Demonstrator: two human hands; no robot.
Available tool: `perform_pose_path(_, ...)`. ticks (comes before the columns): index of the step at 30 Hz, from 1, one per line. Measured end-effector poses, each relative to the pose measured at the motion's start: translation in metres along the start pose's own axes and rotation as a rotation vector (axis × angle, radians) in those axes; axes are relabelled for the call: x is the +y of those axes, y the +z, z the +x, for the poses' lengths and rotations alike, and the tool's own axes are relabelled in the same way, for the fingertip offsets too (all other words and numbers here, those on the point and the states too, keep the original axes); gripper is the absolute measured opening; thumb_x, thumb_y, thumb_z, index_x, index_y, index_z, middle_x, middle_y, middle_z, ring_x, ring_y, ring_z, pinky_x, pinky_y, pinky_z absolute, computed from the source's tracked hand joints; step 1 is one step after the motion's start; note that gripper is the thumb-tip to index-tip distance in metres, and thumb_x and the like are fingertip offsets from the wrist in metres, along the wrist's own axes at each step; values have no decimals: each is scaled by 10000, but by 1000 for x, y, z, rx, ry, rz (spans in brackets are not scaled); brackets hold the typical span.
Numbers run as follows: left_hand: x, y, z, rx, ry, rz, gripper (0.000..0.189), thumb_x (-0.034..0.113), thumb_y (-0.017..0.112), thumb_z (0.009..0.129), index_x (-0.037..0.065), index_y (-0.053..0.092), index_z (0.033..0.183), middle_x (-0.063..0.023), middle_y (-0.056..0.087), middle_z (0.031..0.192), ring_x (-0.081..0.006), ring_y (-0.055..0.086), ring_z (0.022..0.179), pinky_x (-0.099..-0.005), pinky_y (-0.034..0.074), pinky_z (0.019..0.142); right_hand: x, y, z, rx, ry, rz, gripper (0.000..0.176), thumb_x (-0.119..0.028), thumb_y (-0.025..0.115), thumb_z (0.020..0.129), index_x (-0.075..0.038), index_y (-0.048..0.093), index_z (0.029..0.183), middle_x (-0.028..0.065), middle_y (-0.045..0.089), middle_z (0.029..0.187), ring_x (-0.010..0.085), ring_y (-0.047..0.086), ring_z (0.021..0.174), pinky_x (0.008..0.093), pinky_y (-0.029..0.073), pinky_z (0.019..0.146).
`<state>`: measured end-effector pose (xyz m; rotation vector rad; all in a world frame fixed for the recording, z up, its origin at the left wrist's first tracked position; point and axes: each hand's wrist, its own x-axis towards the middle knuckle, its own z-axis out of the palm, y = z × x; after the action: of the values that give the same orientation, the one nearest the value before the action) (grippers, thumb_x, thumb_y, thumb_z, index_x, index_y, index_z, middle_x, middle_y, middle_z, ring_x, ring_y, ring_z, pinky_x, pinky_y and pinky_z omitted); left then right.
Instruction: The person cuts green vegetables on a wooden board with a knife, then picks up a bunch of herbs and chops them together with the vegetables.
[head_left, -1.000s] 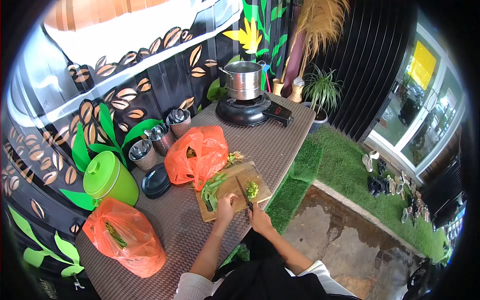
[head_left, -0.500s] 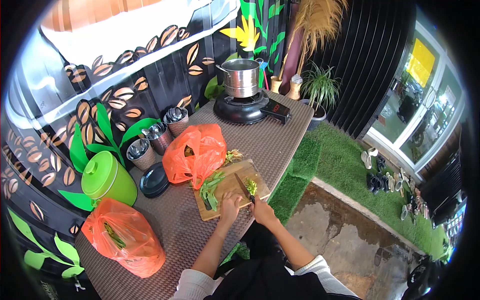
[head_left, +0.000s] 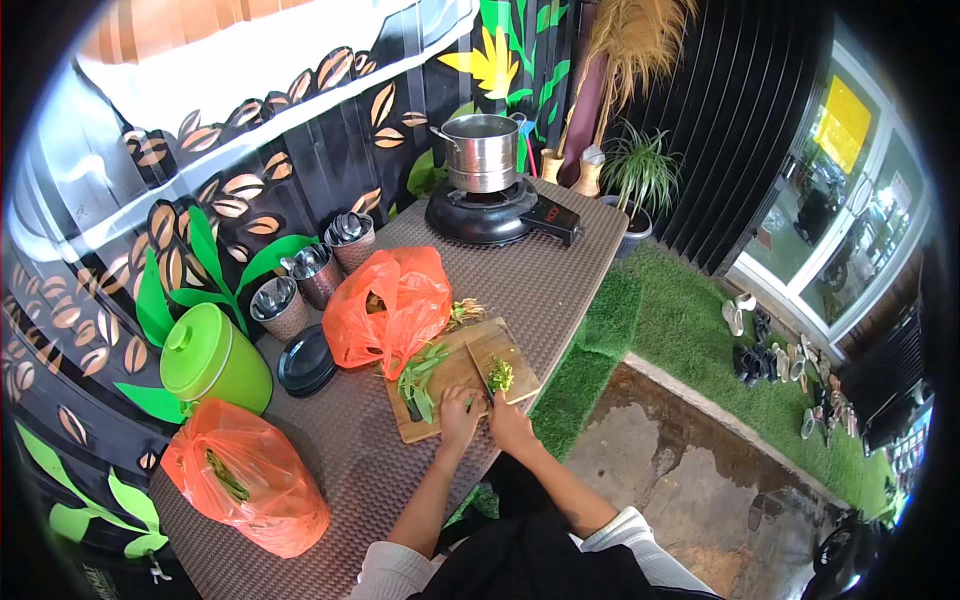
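My right hand (head_left: 511, 424) grips a knife (head_left: 477, 366) by its handle, the blade pointing away from me over the wooden cutting board (head_left: 408, 428). Just left of it, my left hand (head_left: 460, 415) rests on the board with curled fingers close to the blade; whatever they hold is hidden. A small pile of chopped greens (head_left: 500, 376) lies right of the blade. Long leafy greens (head_left: 420, 378) are spread over the board's left side. Behind them sits an orange plastic bag (head_left: 400, 300), with cut stems (head_left: 465, 312) beside it.
A steel pot (head_left: 481, 155) stands on a black portable stove (head_left: 480, 215) at the table's far end. Along the wall are cutlery cups (head_left: 280, 308), dark plates (head_left: 306, 362) and a green lidded bucket (head_left: 215, 360). Another orange bag (head_left: 250, 485) occupies the near left of the table (head_left: 375, 475).
My right hand and the knife have shifted slightly left, closer to my left hand. The left hand stays almost in place, and the greens look about the same.
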<state>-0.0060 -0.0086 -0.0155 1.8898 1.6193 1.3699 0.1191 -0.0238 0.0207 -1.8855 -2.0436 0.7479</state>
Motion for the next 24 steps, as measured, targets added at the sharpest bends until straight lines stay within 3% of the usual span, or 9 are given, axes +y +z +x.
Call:
perform_pose_path(9,5,-4,-1,10,3,-43,82,57,633,788,28,664,859,-126,621,875,-332,536,895,-401,434,806,-12,-4,-25,-23,117,37,323,-247,452,935,17,382,1109,323,614,827,495,609,786,573,485,706)
perform_pose_path(15,4,-4,-1,16,11,-14,87,61,637,785,29,663,862,-127,631,877,-330,541,902,-397,435,814,2,-12,-12,18,-48,72,315,-251,451,938,8,374,1099,325,613,822,501,610,791,570,491,708)
perform_pose_path(21,5,-6,-1,22,-76,-79,98,49,647,770,40,657,867,-106,648,858,-311,552,877,-389,443,798,-16,-2,-23,-20,76,20,315,-234,439,938,21,371,1111,324,613,825,498,608,796,576,483,712)
perform_pose_path(24,5,-6,0,0,-94,-96,110,55,653,771,44,655,881,-84,651,841,-302,555,862,-389,447,785,-6,-3,-6,-6,20,33,331,-236,446,934,26,367,1121,326,612,824,493,611,799,574,485,718)
